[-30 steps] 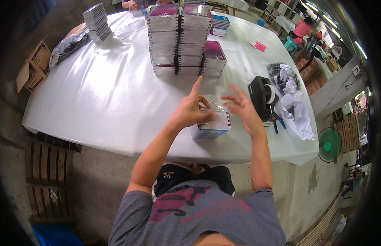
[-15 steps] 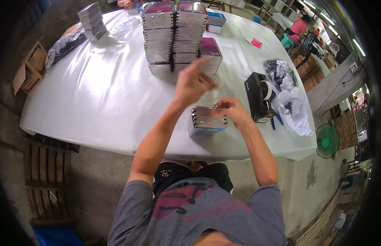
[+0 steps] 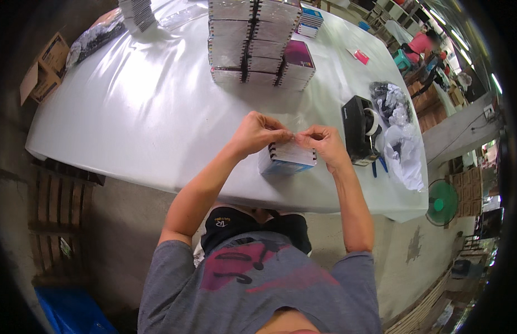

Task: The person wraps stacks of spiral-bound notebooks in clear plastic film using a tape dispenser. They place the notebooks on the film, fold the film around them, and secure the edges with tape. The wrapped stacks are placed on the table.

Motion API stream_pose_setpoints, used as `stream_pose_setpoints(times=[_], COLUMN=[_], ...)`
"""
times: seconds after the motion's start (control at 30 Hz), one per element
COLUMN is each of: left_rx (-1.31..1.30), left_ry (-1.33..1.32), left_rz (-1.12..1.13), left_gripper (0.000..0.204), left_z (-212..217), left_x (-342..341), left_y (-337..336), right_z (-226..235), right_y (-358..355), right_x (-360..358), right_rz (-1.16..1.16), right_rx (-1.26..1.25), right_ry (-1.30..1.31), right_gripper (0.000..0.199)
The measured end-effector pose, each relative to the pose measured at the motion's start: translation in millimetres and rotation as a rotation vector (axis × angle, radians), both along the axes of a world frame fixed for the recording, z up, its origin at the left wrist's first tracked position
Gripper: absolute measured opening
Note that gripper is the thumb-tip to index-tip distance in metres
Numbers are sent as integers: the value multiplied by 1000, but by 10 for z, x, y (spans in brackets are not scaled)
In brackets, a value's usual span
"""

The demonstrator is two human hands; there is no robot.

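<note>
Far left, off the table's edge, a cardboard box [image 3: 42,65] sits on the floor, and a dark wrapped bundle [image 3: 91,38] lies at the corner of the white table [image 3: 130,117]. A small stack of booklets [image 3: 137,12] stands at the far left rim. Moving in, tall stacks of spiral-bound notebooks [image 3: 253,42] rise at the table's far middle, with a lower stack topped by a purple cover [image 3: 298,55] right against them.

Now the action: the left hand [image 3: 257,132] comes in with fingers curled, thumb and fingertips pinching something small and clear, too fine to make out, right above a small wrapped pack of notebooks [image 3: 287,158]. That pack rests on the table near its front edge, directly before the person. The right hand [image 3: 321,140] meets the left almost fingertip to fingertip, also pinched shut over the pack's top edge.

Just right of the hands stands a black tape dispenser [image 3: 358,129], with crumpled clear plastic wrap [image 3: 402,150] beside it. Farther right, down on the floor, a green fan [image 3: 442,203].
</note>
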State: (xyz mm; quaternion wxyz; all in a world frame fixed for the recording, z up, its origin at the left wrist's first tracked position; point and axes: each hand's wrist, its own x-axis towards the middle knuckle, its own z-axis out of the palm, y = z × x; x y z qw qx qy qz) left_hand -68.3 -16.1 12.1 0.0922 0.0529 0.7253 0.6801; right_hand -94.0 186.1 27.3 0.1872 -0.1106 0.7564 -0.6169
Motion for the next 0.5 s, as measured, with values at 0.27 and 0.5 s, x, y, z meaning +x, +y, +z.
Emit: stream_pose_setpoints(times=[0.27, 0.5], left_rx=[97, 202], left_ry=[-25, -1], left_rz=[-31, -16], left_gripper=[24, 18], left_z=[-144, -171], left_x=[7, 0], left_y=[20, 43], right_z=[-102, -108], right_y=[47, 29], right_x=[28, 55], right_rz=[-13, -17], right_rx=[-29, -6], right_ry=[33, 68], right_gripper=[15, 16])
